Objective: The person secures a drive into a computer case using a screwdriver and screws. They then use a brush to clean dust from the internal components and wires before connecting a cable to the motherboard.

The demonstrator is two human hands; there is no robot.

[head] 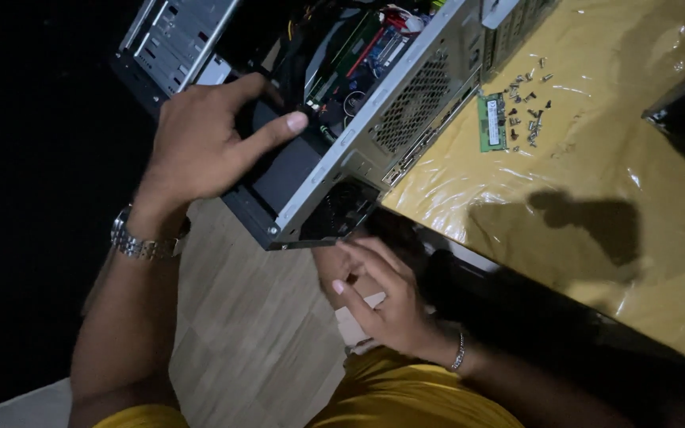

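My left hand (200, 143) lies spread on the black power supply (279, 170) inside the open computer case (406, 103), which overhangs the table (596, 158) edge. My right hand (382, 297) hovers open beneath its corner. The case looks heavy, rigid, sharp-edged; grip its frame.

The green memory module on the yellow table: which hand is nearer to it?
Left. The left hand rests on the open computer case, which stands beside the memory module. The right hand is lower, under the case's corner, off the table.
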